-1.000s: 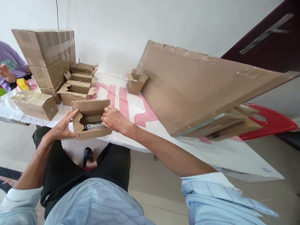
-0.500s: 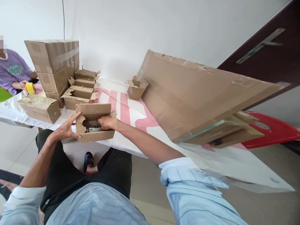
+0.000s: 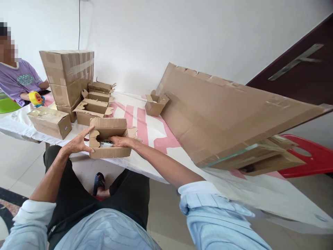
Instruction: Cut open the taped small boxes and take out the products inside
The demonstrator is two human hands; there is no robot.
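An open cardboard box [image 3: 110, 152] sits at the table's near edge with its back flap raised. My left hand [image 3: 78, 141] grips the box's left end, fingers at the back corner and thumb at the front corner. Reaching in over the right end is my right hand [image 3: 119, 141], its fingers down inside and mostly hidden by the front wall. Beside those fingertips, a small white item with dark print [image 3: 105, 144] shows in the box. Whether the right fingers are closed on it cannot be seen.
Several open boxes [image 3: 91, 114] stand behind, beside a stack of taped cartons [image 3: 70, 73] and a closed box [image 3: 50, 121]. A small open box [image 3: 155, 106] leans near a large cardboard sheet [image 3: 229, 114]. A person in purple [image 3: 24, 80] holds yellow tape [image 3: 33, 99] at left.
The whole view has shifted slightly, so everything sits a little lower and further right. My right hand has sunk slightly deeper into the box; the left keeps its grip.
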